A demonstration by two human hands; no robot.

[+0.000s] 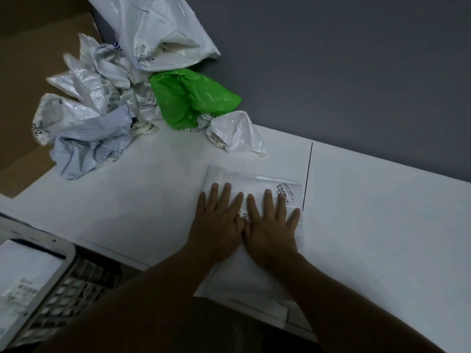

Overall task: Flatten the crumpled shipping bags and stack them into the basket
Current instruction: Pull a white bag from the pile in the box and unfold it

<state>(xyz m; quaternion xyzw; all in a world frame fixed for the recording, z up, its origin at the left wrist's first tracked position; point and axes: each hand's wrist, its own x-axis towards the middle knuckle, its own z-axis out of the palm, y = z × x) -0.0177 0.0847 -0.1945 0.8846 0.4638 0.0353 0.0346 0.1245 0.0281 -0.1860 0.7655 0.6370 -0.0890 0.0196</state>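
Your bench [382, 212] carries a pile of crumpled bags [96, 103] at its far left, with a green bag [188, 98] beside them. The basket [69, 256] sits at your near left. A flattened bag [257, 183] lies before you under your left hand [216, 225] and right hand [270, 230], side by side, fingers [268, 200] straight, spread, pressing down.

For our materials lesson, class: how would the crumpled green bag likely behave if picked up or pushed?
The green bag looks thin and creased, so it would probably flop when lifted. Puffed up yet thin, it is likely light, sliding across the smooth white table if pushed.
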